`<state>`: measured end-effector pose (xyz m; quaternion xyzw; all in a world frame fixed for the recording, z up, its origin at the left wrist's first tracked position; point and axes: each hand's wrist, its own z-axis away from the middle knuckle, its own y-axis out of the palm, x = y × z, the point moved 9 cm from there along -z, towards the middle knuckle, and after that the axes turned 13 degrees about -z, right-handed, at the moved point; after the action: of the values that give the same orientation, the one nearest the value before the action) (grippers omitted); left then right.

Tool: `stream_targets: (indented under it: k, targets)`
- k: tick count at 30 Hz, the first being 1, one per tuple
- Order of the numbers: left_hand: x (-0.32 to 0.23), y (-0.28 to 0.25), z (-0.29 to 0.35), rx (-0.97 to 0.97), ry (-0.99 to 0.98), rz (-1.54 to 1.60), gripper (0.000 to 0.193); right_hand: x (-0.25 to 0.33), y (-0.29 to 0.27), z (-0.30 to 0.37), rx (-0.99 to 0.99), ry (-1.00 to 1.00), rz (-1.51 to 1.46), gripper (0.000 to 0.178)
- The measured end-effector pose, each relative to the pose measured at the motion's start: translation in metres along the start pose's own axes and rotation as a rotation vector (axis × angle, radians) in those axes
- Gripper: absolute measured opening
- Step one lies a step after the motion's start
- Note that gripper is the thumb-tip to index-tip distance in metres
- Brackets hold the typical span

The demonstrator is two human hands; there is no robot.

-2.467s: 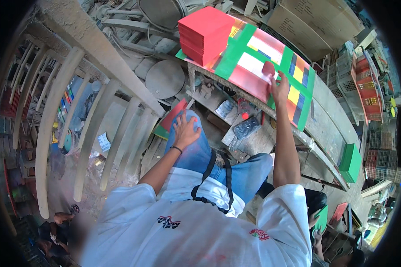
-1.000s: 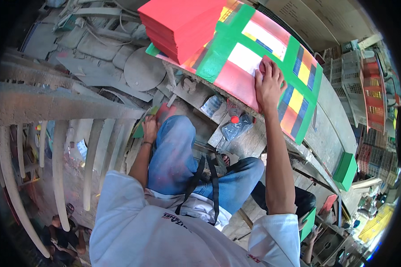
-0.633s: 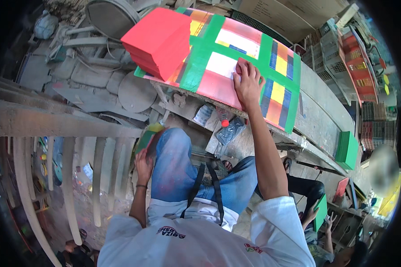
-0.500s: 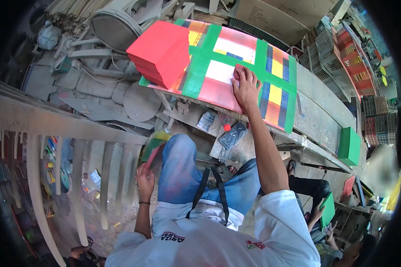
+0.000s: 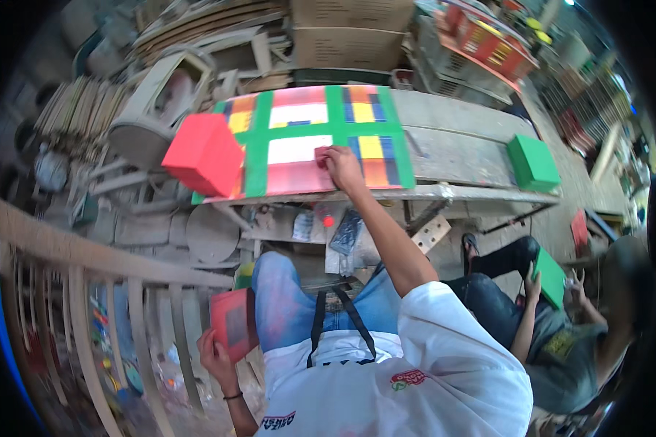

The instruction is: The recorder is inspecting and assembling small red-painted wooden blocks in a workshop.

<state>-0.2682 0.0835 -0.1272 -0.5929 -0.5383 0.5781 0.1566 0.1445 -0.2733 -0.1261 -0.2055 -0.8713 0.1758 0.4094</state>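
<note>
My right hand (image 5: 342, 166) reaches out to a large flat panel (image 5: 299, 116) painted in green bands with red, white, yellow and blue squares. Its fingers are curled on a small red pad (image 5: 320, 153) pressed against the panel. A stack of red boxes (image 5: 202, 154) rests on the panel's left end. My left hand (image 5: 216, 358) is down beside my left knee and grips a red square sheet (image 5: 234, 325) by its lower edge. My blue-trousered leg (image 5: 280, 306) lies between the two hands.
A wooden bench (image 5: 459, 156) carries the panel and a green block (image 5: 532, 162). Bottles and bags (image 5: 337, 227) sit under it. A curved wooden railing (image 5: 80, 255) runs at the left. A seated person (image 5: 561, 328) at the right holds a green sheet (image 5: 551, 278). Cardboard boxes (image 5: 350, 33) stand behind.
My left hand left my knee, dropped to my left side and now holds the red sheet lower. My right hand stayed on the panel while my head turned.
</note>
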Motion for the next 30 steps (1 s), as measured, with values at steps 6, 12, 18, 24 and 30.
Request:
stream_targets:
  k: [6,12,18,24,30]
  targets:
    - [-0.04,-0.057,-0.011,-0.131,0.002,0.056,0.022,0.016,-0.093,0.093,-0.239,0.462,-0.464,0.019]
    - [-0.098,-0.105,-0.052,-0.275,0.058,0.242,0.018,0.006,-0.138,0.274,-0.216,0.713,-0.334,0.024]
    - [-0.095,-0.076,-0.1,-0.38,-0.087,0.877,0.015,0.008,-0.131,0.319,-0.186,0.808,-0.107,0.025]
    - [-0.069,-0.009,-0.109,-0.24,-0.264,1.239,0.017,0.001,-0.128,0.326,-0.195,0.805,-0.038,0.025]
    - [-0.072,0.08,-0.137,-0.089,-0.531,1.463,0.02,-0.001,-0.132,0.32,-0.209,0.773,-0.028,0.024]
